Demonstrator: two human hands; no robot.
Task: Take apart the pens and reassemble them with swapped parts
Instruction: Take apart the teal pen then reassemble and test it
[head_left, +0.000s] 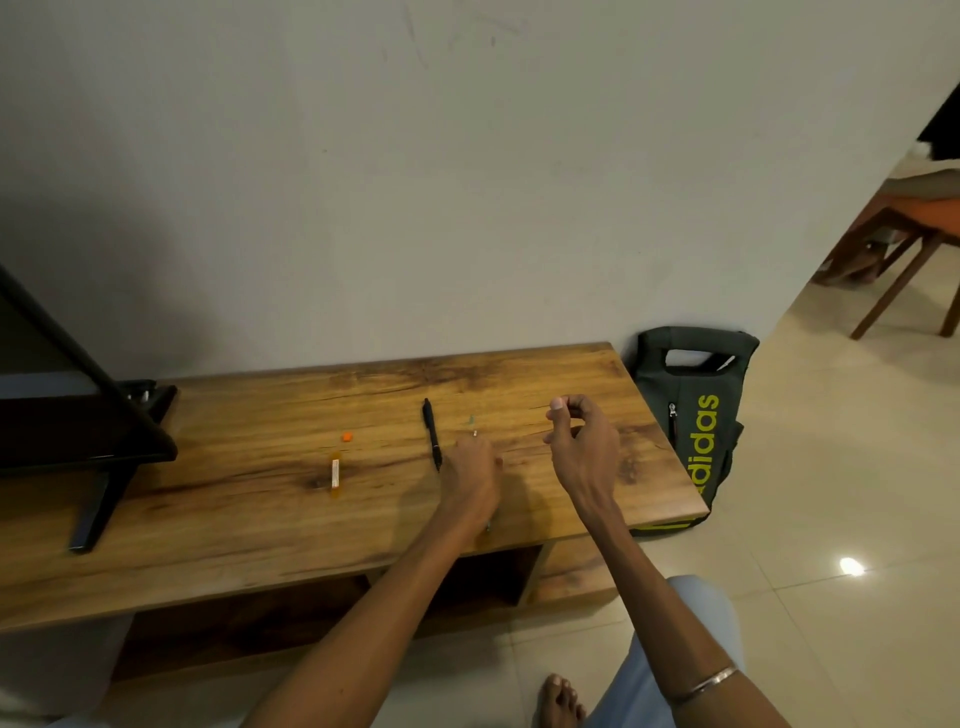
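A black pen (432, 434) lies whole on the wooden table (260, 519), pointing towards me. To its left lie an orange pen barrel (335, 474) and a small orange cap piece (346, 437). My left hand (474, 475) is closed just right of the black pen, around a thin pale pen part (474, 432). The part's tip sticks out beyond the fingers and another end shows under the wrist. My right hand (584, 447) hovers further right above the table, thumb and forefinger pinched together. I see nothing between them.
A black TV (62, 405) on a stand occupies the table's left end. A dark backpack (696, 415) with yellow lettering leans against the table's right end by the wall. Tiled floor and wooden chair legs (904, 270) are at the right. My foot (561, 701) is below.
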